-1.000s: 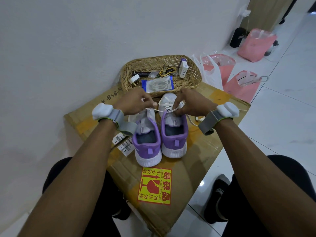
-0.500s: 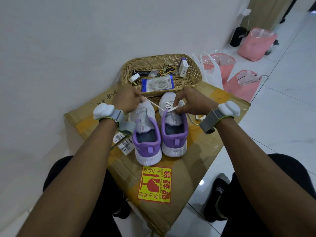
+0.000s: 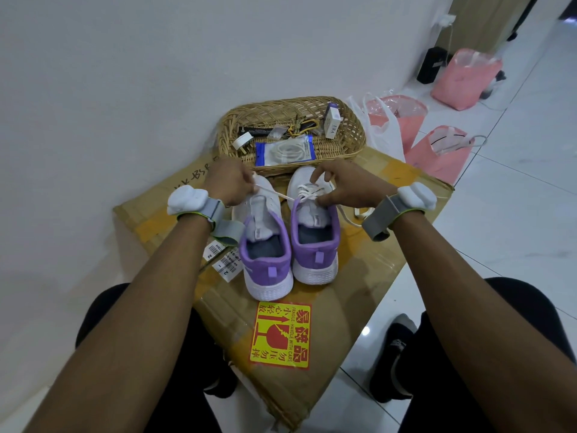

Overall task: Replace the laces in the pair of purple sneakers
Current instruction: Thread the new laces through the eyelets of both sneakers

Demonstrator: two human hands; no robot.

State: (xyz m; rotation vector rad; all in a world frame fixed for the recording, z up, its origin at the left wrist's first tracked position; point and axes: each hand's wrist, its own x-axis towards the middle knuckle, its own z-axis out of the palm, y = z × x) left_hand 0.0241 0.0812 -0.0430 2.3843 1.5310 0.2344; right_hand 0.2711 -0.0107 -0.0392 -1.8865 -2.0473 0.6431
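Item under work: the white lace (image 3: 274, 194). It runs taut from the upper eyelets of the right sneaker (image 3: 315, 245) across the gap and over the left sneaker (image 3: 267, 267) to the left hand (image 3: 229, 182).

Left hand: fingers (image 3: 246, 182) curled, pinching the free end of the lace above the toe of the left sneaker.

Right hand (image 3: 349, 185): thumb and curled fingers (image 3: 331, 195) pinch the lace at the right sneaker's eyelets, with one finger raised over the toe. The lacing lies directly beneath these fingers.

Both sneakers stand side by side, heels toward the person, on a cardboard box (image 3: 352, 276). The left sneaker shows no lacing on its visible upper.

A second loose white lace (image 3: 352, 214) lies on the box just beside the right wrist, outboard of the fingers.

Just beyond both sets of fingers sits a wicker basket (image 3: 359, 135) holding a blue packet (image 3: 284, 150) of coiled white cord and small sundries.

Nearer the person than the fingers, past the heels, is a yellow and red fragile sticker (image 3: 281, 335). Barcode labels (image 3: 223, 260) lie below the left wrist.

Pink bags (image 3: 437, 154) stand on the floor well apart, beyond the right hand.
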